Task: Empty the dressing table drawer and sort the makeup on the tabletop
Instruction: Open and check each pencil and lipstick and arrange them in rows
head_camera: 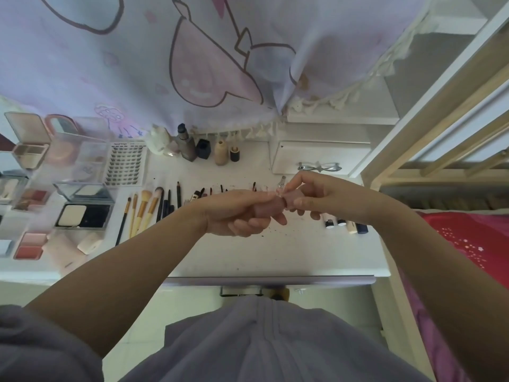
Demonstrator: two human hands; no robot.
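The hands are covering most of a dusty-pink tube (271, 207), so its full shape is hard to make out; a row of thin items (209, 192) behind the left wrist is partly hidden. Palettes (29, 245) at the far left are running off the frame edge. On the white tabletop (275, 252), brushes (143, 209) are lying side by side at left, bottles (205, 148) are standing along the far edge under a hanging cloth (165, 64), and small tubes (347, 226) are lying beneath the right wrist. The left hand (237, 212) is gripping the pink tube's body above the tabletop's middle, fingers curled round it. The right hand (305, 193) is pinching the tube's right end, wrist raised.
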